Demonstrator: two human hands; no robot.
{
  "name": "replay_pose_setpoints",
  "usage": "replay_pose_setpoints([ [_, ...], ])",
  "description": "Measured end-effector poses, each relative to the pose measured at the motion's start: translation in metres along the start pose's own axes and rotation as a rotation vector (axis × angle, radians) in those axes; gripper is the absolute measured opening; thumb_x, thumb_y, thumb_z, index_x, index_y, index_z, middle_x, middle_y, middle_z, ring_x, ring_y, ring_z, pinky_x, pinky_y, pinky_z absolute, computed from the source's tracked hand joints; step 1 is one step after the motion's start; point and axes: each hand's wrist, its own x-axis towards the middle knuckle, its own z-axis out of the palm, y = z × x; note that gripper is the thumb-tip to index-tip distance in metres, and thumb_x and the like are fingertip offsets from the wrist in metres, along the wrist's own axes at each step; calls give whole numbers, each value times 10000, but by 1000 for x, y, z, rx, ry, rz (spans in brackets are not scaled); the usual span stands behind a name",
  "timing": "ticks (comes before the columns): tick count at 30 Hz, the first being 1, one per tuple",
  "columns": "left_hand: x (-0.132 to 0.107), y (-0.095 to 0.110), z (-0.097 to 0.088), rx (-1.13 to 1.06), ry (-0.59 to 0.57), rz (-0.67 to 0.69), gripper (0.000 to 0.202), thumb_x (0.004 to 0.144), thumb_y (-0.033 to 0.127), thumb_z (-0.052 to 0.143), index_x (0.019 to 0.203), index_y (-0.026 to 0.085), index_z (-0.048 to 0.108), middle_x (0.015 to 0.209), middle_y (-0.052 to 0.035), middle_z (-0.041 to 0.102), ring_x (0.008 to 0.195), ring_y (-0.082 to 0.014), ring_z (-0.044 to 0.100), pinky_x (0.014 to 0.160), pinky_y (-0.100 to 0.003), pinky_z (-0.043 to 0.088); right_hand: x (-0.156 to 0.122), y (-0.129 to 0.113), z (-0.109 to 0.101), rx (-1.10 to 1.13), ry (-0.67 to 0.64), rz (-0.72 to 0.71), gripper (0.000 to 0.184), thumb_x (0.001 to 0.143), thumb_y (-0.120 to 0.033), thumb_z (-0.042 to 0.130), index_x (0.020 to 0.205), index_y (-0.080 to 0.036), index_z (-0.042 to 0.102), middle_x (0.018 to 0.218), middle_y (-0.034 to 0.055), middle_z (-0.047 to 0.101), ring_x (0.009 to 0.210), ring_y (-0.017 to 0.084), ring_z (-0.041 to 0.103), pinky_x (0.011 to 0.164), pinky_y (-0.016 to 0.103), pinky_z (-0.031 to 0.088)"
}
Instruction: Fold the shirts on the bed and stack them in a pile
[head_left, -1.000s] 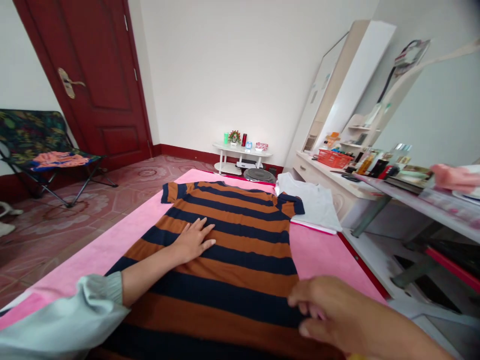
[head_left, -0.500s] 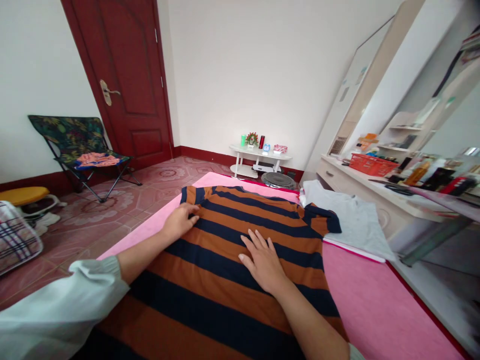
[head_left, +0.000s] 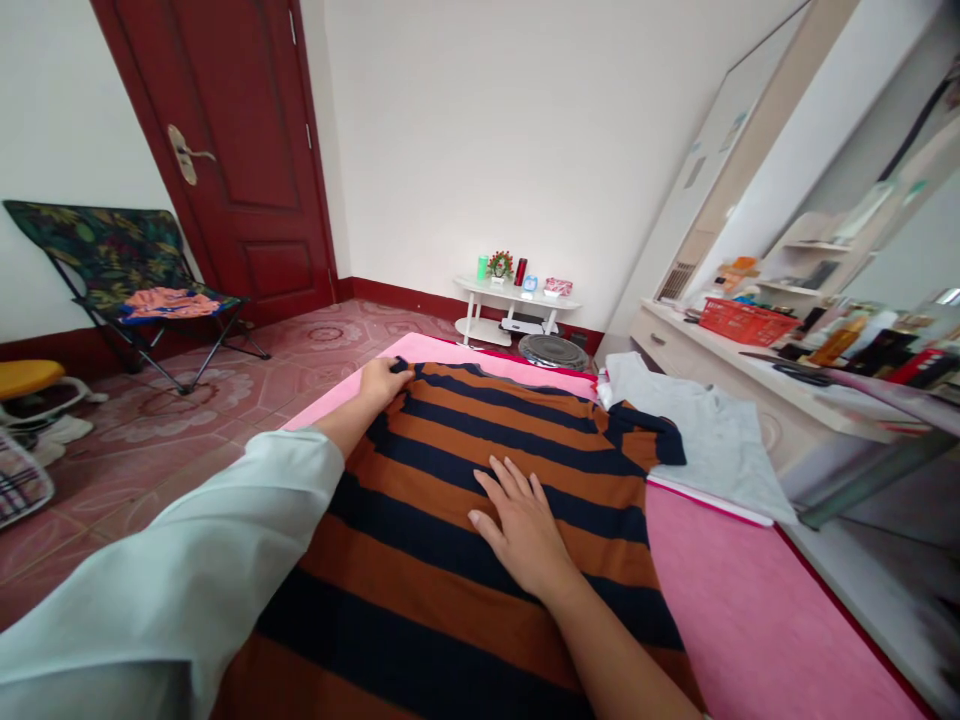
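Observation:
A brown and navy striped shirt (head_left: 465, 590) lies flat on a pink cloth-covered surface (head_left: 757, 620). My left hand (head_left: 384, 381) reaches to the shirt's far left corner and grips its left sleeve, fingers closed on the cloth. My right hand (head_left: 521, 525) lies flat on the middle of the shirt, fingers spread, holding nothing. The shirt's right sleeve (head_left: 651, 437) sticks out to the right, overlapping a grey garment (head_left: 709, 435).
A white dresser (head_left: 679, 345) with a red basket (head_left: 742, 321) and bottles runs along the right. A small white table (head_left: 517, 305) stands by the far wall. A folding chair (head_left: 127, 275) with clothes stands beside a red door (head_left: 225, 150) on the left.
My left hand slid from the shirt's middle up to the far left sleeve and closed on it. My right hand came from the near right edge onto the shirt's middle and lay flat.

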Motion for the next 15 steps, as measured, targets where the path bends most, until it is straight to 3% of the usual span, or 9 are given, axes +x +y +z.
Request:
replay_pose_setpoints([
  [2, -11, 35, 19, -95, -115, 162, 295, 868, 244, 566, 1106, 74, 605, 998, -90, 666, 827, -167, 645, 731, -282, 520, 0, 2, 1, 16, -4, -5, 525, 908, -500, 393, 1396, -307, 378, 1523, 19, 246, 1406, 220, 156, 1130, 472, 88],
  [4, -29, 63, 31, -174, -263, 325, 434, 767, 205, 672, 1183, 112, 591, 1074, -93, 663, 841, -156, 651, 738, -251, 512, 0, 5, 2, 39, 1, -16, 518, 906, -482, 409, 1390, -301, 389, 1515, 26, 265, 1404, 221, 166, 1129, 473, 97],
  [7, -68, 74, 28, -198, -419, 501, 624, 662, 213, 742, 1255, 168, 552, 1138, -82, 647, 922, -179, 636, 783, -269, 504, -1, 10, 3, 87, 30, -39, 496, 898, -450, 437, 1366, -286, 423, 1499, 33, 303, 1393, 217, 203, 1127, 469, 121],
  [10, -115, 43, -3, -2, -380, 557, 565, 705, 309, 677, 1231, 142, 559, 1098, -101, 650, 939, -209, 613, 803, -309, 491, -2, 14, 5, 143, 81, -42, 464, 875, -405, 481, 1315, -258, 481, 1461, 41, 373, 1361, 213, 283, 1123, 457, 162],
  [12, -146, 8, -29, 218, -297, 450, 583, 688, 408, 680, 1196, 142, 573, 1049, -101, 655, 897, -226, 613, 775, -313, 482, -1, 15, 5, 182, 122, -28, 435, 852, -365, 512, 1267, -236, 524, 1422, 51, 429, 1322, 210, 349, 1112, 437, 206],
  [15, -188, -46, -62, 390, -278, 249, 673, 664, 532, 668, 1213, 161, 549, 1000, -87, 660, 833, -231, 617, 716, -305, 466, 3, 16, 6, 234, 178, 7, 387, 812, -310, 551, 1187, -224, 579, 1349, 55, 508, 1250, 207, 435, 1069, 399, 294],
])
